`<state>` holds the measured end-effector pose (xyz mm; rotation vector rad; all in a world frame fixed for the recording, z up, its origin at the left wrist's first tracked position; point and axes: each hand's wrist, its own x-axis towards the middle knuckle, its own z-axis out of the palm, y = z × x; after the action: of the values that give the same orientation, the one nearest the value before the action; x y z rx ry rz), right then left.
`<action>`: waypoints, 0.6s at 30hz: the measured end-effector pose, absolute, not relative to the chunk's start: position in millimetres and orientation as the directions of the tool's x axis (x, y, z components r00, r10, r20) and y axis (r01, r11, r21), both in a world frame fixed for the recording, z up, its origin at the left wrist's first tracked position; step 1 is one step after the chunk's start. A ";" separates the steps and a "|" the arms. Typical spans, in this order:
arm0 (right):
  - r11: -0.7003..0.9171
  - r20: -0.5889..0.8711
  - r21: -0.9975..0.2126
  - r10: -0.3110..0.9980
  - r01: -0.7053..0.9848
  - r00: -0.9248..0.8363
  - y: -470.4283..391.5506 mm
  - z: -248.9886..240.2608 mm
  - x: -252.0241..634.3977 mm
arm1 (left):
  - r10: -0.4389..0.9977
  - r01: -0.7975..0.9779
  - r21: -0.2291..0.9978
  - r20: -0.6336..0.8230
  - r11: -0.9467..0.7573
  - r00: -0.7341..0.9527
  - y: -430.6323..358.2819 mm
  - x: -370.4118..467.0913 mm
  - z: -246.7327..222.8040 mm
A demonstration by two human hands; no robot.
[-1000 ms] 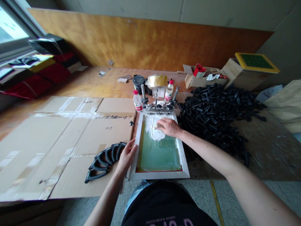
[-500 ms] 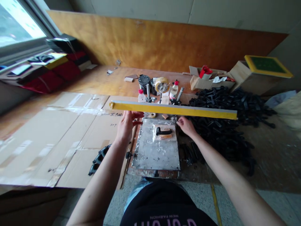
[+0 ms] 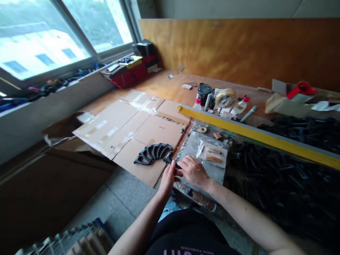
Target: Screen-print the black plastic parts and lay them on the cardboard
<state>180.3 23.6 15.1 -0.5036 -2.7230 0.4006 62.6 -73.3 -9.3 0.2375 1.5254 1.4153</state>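
A black plastic handle (image 3: 168, 158) is held between my two hands at the near left side of the metal plate (image 3: 183, 152). My left hand (image 3: 168, 179) closes on it from the left, its far end showing past the fingertips. From the right, my right hand (image 3: 193, 171) curls its fingers around the near part, which is mostly hidden. Just left of them, a curved row of several black handles (image 3: 154, 153) lies on the cardboard sheet (image 3: 143, 124). On the plate, the tan holding block (image 3: 212, 156) has no handle on it.
A yellow-edged frame (image 3: 239, 129) hangs raised over the plate's far side. Behind it stand a black tub (image 3: 204, 92), a tape roll (image 3: 225, 97) and a red-capped bottle (image 3: 241, 106). A pile of black handles (image 3: 265, 184) spreads on the right; a tape ring (image 3: 203, 129) lies on the plate.
The black handle has left the block on the plate and is now between my hands. Both hands came down from the yellow-edged frame and moved together. The view has turned left.
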 end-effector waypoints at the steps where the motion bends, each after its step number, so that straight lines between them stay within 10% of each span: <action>1: 0.897 0.283 -0.367 0.360 0.246 -0.889 19.7 10.1 165.8 | 0.664 -0.459 0.842 -0.518 0.284 -0.539 -84.3 47.7 -17.6; 8: 0.830 0.119 -0.443 0.430 0.340 -0.895 31.4 -47.3 52.5 | 0.318 -0.422 0.758 -0.612 0.497 -0.724 -148.4 -67.3 -87.2; 18: 0.706 -0.305 -0.265 0.584 0.657 -0.752 25.4 -80.0 -20.0 | 0.373 -0.120 0.600 -0.629 0.791 -0.682 -140.8 -136.8 -130.0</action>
<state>-20.0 25.4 -80.0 -1.1344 -3.0833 0.6085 -136.8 -140.8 -130.0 0.1862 2.1876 0.8000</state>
